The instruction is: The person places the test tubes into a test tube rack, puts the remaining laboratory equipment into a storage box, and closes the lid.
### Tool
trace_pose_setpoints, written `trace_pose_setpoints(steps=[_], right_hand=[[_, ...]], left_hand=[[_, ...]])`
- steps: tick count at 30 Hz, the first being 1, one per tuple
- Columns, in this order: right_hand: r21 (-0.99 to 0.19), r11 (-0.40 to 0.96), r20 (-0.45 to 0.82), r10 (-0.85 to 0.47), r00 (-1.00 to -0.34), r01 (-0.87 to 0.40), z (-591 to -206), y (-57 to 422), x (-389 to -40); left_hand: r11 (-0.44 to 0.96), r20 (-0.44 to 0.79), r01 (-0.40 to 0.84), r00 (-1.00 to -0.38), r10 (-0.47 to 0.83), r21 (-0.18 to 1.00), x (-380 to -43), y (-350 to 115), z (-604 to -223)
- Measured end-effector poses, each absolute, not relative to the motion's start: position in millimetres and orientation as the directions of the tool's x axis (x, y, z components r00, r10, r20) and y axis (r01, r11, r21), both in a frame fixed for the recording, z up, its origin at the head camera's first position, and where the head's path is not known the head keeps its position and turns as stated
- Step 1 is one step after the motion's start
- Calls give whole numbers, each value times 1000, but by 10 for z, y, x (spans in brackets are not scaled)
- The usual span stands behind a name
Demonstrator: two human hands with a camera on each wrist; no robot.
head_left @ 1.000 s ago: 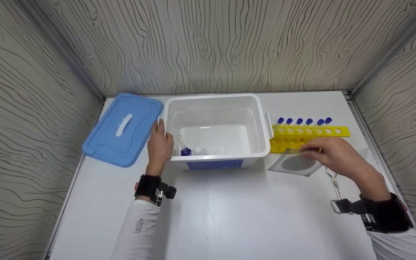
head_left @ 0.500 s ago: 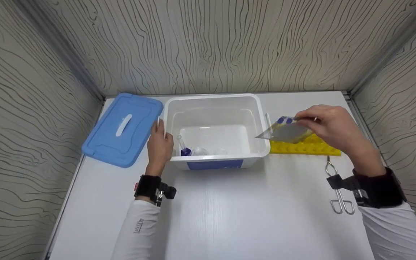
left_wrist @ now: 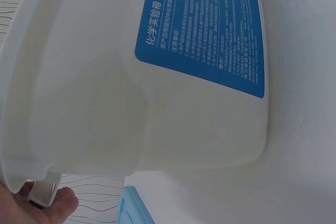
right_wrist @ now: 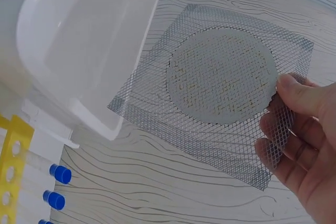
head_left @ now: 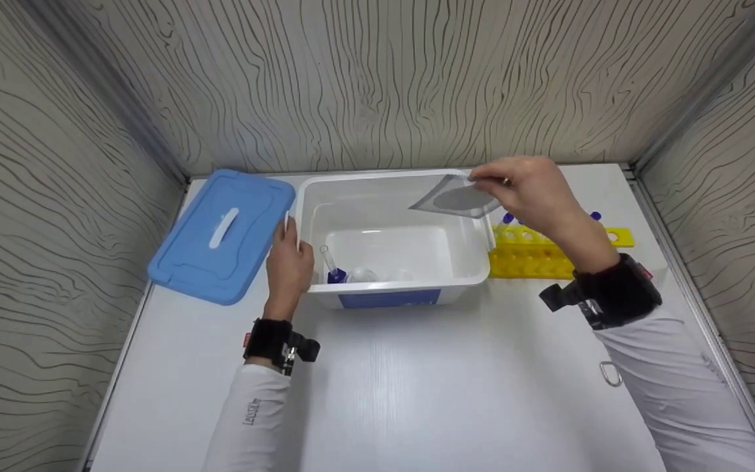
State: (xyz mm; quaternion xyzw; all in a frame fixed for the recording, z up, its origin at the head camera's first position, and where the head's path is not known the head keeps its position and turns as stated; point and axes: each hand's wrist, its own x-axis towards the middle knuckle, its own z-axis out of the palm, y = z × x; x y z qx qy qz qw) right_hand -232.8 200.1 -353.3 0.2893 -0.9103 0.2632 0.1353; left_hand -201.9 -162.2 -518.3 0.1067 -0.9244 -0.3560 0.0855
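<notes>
My right hand [head_left: 535,196] pinches a square wire gauze [right_wrist: 220,77] by one edge, thumb on top and fingers beneath. The gauze has a round pale grey centre, and in the head view it hangs tilted over the right rear rim of the white plastic box [head_left: 387,286]. My left hand [head_left: 290,262] grips the handle [left_wrist: 44,192] on the box's left end. Inside the box, near its front left corner, lie a clear glass tube with a purple-blue base [head_left: 336,275] and a round clear glass piece [head_left: 364,275].
A blue lid [head_left: 223,236] with a white handle lies left of the box. Right of it stands a yellow test tube rack [head_left: 528,262] with several blue-capped tubes [right_wrist: 60,173]. Metal tongs [head_left: 611,374] lie mostly hidden under my right arm.
My right hand has lifted the wire gauze from in front of the yellow rack and carried it left to the box's right rear rim. My left hand stays on the handle.
</notes>
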Motion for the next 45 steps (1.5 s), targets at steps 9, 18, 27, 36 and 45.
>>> trace_pose_setpoints(steps=[9, 18, 27, 36, 45], right_hand=[[-386, 740, 178, -525, -832, -550, -3805, 1623, -2566], [-341, 798, -54, -545, -837, -497, -4120, 1361, -2679], [-276, 805, -161, -577, -801, -525, -4374, 1222, -2819], [-263, 805, -261, -590, -764, -532, -4515, 1141, -2853], [-238, 795, -270, -607, -748, -559, -4574, 1095, -2855]], left_hand=[[718, 94, -133, -959, -268, 683, -2021, -1608, -5183], [704, 63, -152, -961, -269, 693, -2025, -1584, -5153], [701, 68, -144, -962, -266, 698, -2032, -1584, -5158], [715, 89, -134, -960, -265, 686, -2029, -1587, -5164], [716, 82, -140, -960, -266, 684, -2027, -1597, -5175]])
